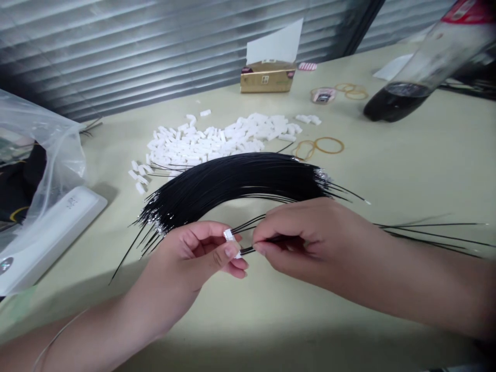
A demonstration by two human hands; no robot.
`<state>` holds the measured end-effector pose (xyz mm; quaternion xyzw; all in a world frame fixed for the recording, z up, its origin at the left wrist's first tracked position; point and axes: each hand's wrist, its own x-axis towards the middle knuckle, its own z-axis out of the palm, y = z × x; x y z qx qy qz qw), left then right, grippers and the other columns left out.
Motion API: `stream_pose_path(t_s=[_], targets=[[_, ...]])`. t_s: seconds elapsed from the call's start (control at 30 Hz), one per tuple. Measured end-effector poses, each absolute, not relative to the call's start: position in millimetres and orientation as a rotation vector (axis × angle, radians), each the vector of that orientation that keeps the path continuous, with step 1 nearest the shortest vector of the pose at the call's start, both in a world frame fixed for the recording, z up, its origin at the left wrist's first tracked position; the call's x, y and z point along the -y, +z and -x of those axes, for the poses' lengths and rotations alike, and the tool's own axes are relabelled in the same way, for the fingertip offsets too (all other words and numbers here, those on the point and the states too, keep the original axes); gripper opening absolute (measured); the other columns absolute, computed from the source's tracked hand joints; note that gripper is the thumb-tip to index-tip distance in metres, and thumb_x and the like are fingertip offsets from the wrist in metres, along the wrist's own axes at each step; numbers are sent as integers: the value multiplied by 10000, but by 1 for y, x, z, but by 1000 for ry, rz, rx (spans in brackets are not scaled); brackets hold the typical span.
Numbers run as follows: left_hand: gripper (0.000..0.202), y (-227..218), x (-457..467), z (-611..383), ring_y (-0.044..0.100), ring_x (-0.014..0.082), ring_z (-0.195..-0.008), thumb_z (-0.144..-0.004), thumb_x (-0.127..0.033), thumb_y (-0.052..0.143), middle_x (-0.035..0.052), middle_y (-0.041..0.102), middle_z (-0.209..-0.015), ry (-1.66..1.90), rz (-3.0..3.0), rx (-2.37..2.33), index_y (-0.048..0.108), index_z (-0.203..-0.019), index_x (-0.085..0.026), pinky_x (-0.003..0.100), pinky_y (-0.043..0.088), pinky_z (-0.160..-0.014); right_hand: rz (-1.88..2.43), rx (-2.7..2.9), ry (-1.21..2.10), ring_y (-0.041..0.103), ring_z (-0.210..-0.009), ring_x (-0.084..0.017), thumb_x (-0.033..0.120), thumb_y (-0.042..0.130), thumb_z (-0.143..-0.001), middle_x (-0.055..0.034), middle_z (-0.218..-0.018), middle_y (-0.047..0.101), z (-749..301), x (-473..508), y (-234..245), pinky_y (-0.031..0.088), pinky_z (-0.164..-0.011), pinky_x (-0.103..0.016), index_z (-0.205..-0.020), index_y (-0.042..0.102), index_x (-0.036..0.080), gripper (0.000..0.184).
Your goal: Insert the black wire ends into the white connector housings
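Left hand (194, 253) pinches white connector (231, 237), right hand (306, 237) pinches black wires (247, 250) lying level, tips aimed left at it

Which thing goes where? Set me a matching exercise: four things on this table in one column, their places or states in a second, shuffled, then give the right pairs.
Things:
1. White connector
2. Black wires
3. Loose white connectors
4. Tan rubber bands

Places or states:
A. Heaped on the table
B. Lying in loops beside the heap
C. Pinched in the left hand
D. Arched in a curved bundle

Pairs: 1-C, 2-D, 3-A, 4-B
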<state>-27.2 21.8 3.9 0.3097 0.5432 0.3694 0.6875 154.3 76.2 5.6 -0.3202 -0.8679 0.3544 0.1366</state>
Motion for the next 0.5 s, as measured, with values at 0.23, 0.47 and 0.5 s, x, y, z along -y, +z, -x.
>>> stream_pose_path(t_s=[0.23, 0.47, 0.5], targets=[[84, 2, -21, 27, 610, 70, -608, -741, -192, 682, -23, 643, -633, 856, -706, -1175, 638, -724, -122, 157, 501, -623, 892, 2442, 1042, 343, -490, -39, 95, 481, -748, 60, -513, 417, -149, -69, 2, 260, -446, -165, -651, 640, 175, 203], [57, 0, -18, 26, 613, 61, -613, -769, -175, 648, -32, 635, -645, 900, -820, -1147, 630, -730, -137, 156, 517, -635, 758, 2479, 952, 395, -498, -42, 104, 495, -797, 51, -528, 472, -151, -75, 8, 302, -471, -172, -640, 612, 164, 205], [47, 1, -17, 27, 616, 63, -615, -779, -167, 634, -32, 636, -648, 931, -900, -1159, 625, -738, -146, 154, 517, -630, 741, 2483, 936, 437, -523, -48, 149, 504, -826, 48, -570, 522, -156, -77, 14, 331, -493, -175, -689, 629, 187, 190]])
